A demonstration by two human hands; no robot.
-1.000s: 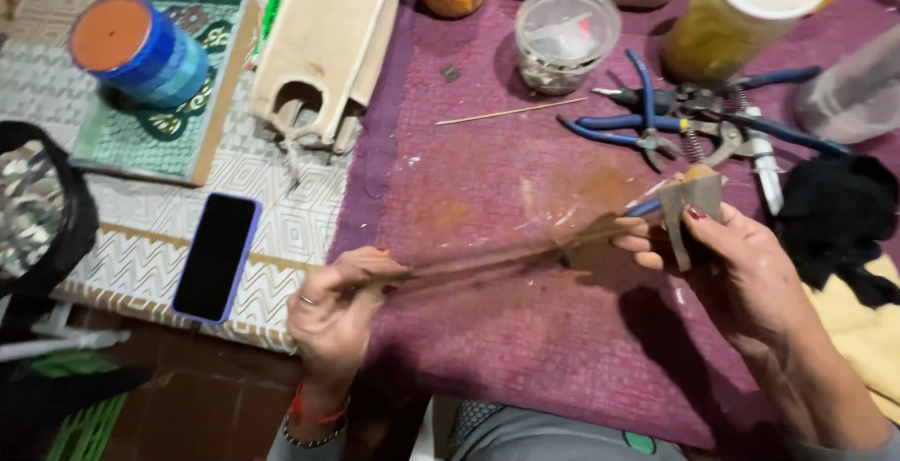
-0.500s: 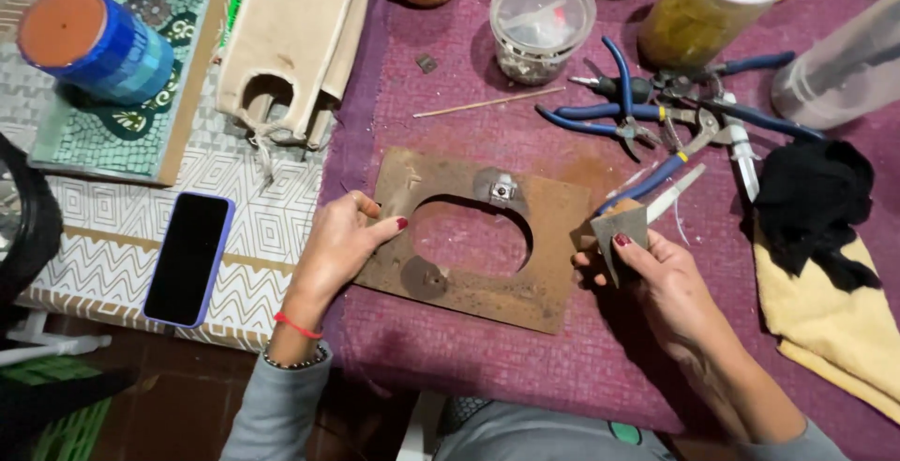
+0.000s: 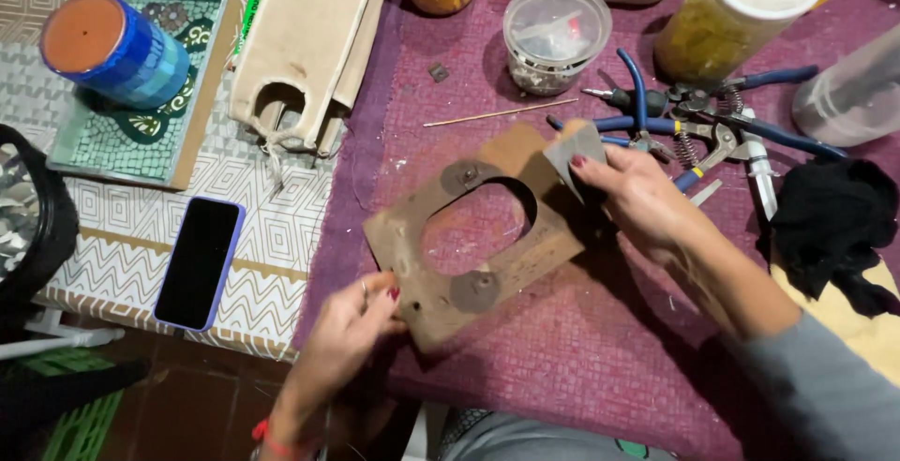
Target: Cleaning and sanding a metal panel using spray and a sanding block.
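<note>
A brown wooden board [image 3: 511, 264] with a large oval hole and two round metal discs lies on the purple cloth [image 3: 581, 367], turned at an angle. My left hand [image 3: 352, 325] grips its near left corner. My right hand [image 3: 637, 199] holds a small grey piece of sandpaper [image 3: 574, 150] pressed against the board's far right corner.
Blue-handled pliers and cutters [image 3: 694, 114] lie just behind my right hand, with a thin stick [image 3: 497, 112], a clear tub [image 3: 556, 35] and jars beyond. A black cloth [image 3: 830, 227] is at the right. A phone [image 3: 199, 260], mosaic tray [image 3: 131, 105] and blue pot [image 3: 112, 49] sit at the left.
The board went from edge-on in both hands to flat on the cloth, then rotated. My right hand moved the sandpaper up to its far corner; my left hand shifted to the near corner.
</note>
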